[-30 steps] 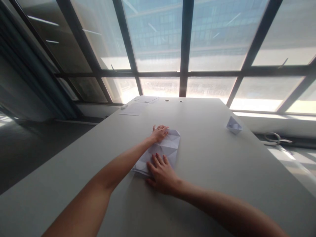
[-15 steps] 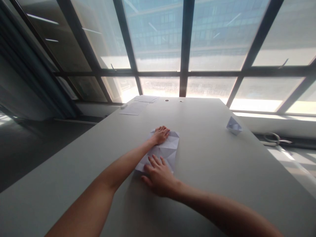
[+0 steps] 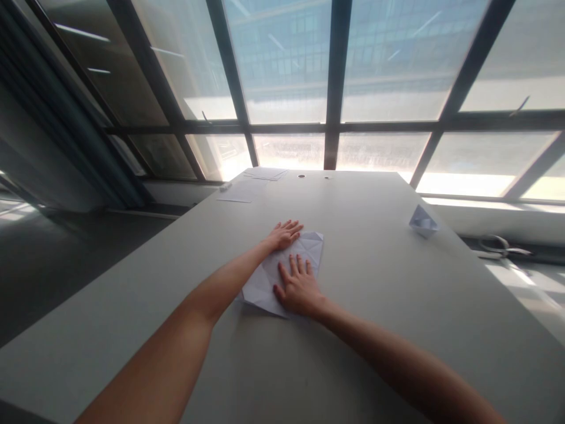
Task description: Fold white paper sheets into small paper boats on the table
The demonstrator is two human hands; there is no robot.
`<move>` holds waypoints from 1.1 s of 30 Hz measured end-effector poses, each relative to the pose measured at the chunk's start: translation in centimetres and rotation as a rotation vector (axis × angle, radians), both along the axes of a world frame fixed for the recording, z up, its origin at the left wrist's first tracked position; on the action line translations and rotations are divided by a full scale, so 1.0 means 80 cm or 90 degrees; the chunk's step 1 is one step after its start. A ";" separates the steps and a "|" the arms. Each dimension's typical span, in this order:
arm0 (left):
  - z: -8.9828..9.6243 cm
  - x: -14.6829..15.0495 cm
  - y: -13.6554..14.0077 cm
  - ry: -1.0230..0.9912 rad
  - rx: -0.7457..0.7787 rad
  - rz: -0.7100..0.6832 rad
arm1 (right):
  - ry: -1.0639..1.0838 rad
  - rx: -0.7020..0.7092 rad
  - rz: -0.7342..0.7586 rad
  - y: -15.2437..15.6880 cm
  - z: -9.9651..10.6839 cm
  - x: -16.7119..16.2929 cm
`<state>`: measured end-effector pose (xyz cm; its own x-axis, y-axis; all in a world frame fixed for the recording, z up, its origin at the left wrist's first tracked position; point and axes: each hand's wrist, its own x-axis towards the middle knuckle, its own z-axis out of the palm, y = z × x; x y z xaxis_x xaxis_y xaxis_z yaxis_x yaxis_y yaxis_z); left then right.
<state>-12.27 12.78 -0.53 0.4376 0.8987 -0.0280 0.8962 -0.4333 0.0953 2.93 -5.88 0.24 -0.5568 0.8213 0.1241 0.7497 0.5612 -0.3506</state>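
Observation:
A creased sheet of white paper (image 3: 263,287) lies on the white table, its near edge lifted a little. My left hand (image 3: 283,235) rests flat across its far left part, fingers stretched out. Closer to me, my right hand (image 3: 299,287) presses on the middle right of the sheet with its fingers spread. Both hands and the left forearm hide parts of the paper. Neither hand grips anything.
A folded paper boat (image 3: 424,222) stands near the table's right edge. Several loose paper sheets (image 3: 243,189) lie at the far left, beside a small white object (image 3: 225,186). Large windows (image 3: 286,70) rise behind the table (image 3: 375,271).
My right hand has moved away from me, up the sheet, and its fingers have spread. The left hand has shifted slightly left and flattened. The paper's near edge shows more.

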 end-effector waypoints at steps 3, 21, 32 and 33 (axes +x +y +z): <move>0.003 -0.003 0.000 0.006 0.002 0.010 | 0.003 0.002 0.108 -0.020 0.007 -0.011; 0.060 -0.004 -0.005 -0.231 0.069 0.200 | 0.035 0.116 0.122 -0.046 0.014 -0.032; 0.053 -0.167 -0.264 -0.450 -0.214 0.063 | 0.102 0.112 0.081 -0.059 0.005 0.054; 0.051 -0.165 -0.276 -0.455 -0.206 0.063 | 0.100 0.108 0.080 -0.057 0.002 0.054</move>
